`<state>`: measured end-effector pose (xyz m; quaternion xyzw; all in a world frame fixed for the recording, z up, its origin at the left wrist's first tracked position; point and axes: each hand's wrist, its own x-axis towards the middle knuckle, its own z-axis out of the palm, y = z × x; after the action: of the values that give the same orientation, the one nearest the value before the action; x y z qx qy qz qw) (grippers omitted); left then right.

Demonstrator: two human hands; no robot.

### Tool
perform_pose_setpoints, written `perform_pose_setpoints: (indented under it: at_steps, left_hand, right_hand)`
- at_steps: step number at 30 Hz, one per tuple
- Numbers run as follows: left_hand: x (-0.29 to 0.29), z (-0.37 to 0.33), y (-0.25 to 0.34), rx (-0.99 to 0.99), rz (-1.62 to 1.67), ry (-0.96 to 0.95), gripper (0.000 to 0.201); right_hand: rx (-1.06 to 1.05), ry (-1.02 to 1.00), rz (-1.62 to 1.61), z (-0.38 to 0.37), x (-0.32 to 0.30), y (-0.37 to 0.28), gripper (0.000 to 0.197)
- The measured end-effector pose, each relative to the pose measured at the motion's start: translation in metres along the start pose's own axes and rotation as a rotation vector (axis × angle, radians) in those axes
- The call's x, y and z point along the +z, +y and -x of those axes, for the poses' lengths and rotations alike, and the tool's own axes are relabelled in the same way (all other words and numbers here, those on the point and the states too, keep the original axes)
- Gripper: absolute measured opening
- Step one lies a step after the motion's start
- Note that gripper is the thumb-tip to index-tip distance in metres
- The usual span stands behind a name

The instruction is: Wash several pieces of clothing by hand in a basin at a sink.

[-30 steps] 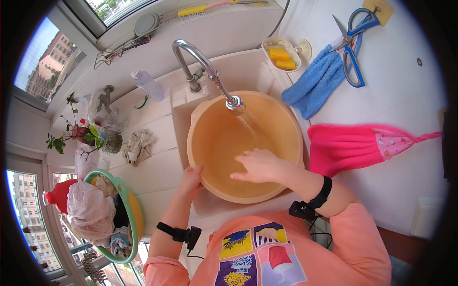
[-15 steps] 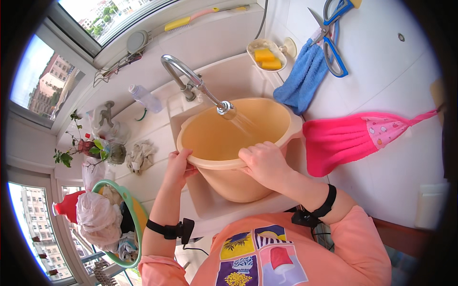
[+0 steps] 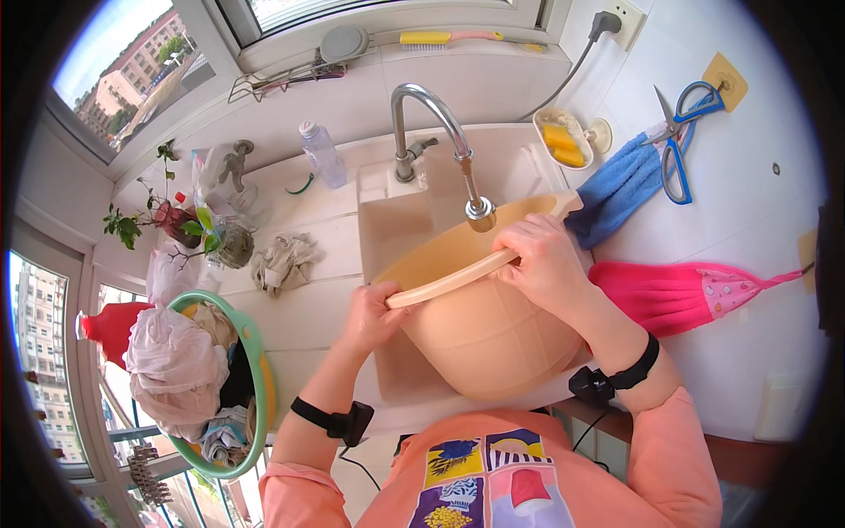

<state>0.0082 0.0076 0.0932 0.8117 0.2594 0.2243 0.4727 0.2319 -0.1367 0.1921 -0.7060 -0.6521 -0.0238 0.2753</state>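
Note:
A peach-coloured plastic basin [image 3: 493, 330] is in the sink [image 3: 392, 220], tilted so that its near side is raised and its opening leans away from me. My left hand [image 3: 370, 315] is closed around the rim at the near left. My right hand [image 3: 539, 255] grips the same rim farther right, knuckles up. Above the basin's opening hangs the curved chrome faucet [image 3: 440, 119], its spout head just beyond my right hand. How much water the basin holds is hidden by its raised wall.
Left of the sink lie a crumpled cloth [image 3: 283, 262] and a clear bottle [image 3: 324, 157]. A green basket [image 3: 255, 352] holds laundry. On the right wall hang scissors [image 3: 673, 145], a blue towel [image 3: 620, 189] and a pink towel [image 3: 651, 295]. Yellow sponges [image 3: 563, 145] sit in a soap dish.
The basin has gone from nearly upright to tilted away from me, near rim lifted by both hands. The water stream seen earlier no longer shows. My view has shifted left.

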Motion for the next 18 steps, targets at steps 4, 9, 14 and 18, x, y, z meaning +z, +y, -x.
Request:
perform_pose_setpoints:
  at_steps: [4, 9, 14, 18]
  left_hand:
    - [0.020, 0.005, -0.011, -0.098, 0.142, 0.183, 0.021]
    - [0.034, 0.006, -0.031, -0.245, 0.396, 0.239, 0.024]
    - [0.030, 0.009, -0.036, -0.457, 0.544, 0.325, 0.030]
    - [0.021, 0.002, -0.023, -0.491, 0.619, 0.336, 0.027]
  right_hand:
    - [-0.033, -0.069, 0.108, -0.017, -0.013, -0.011, 0.025]
    - [-0.085, -0.230, 0.164, -0.029, -0.028, -0.031, 0.042]
    - [0.037, -0.391, 0.263, -0.007, -0.057, -0.043, 0.063]
    - [0.313, -0.422, 0.124, 0.016, -0.074, -0.038, 0.064]
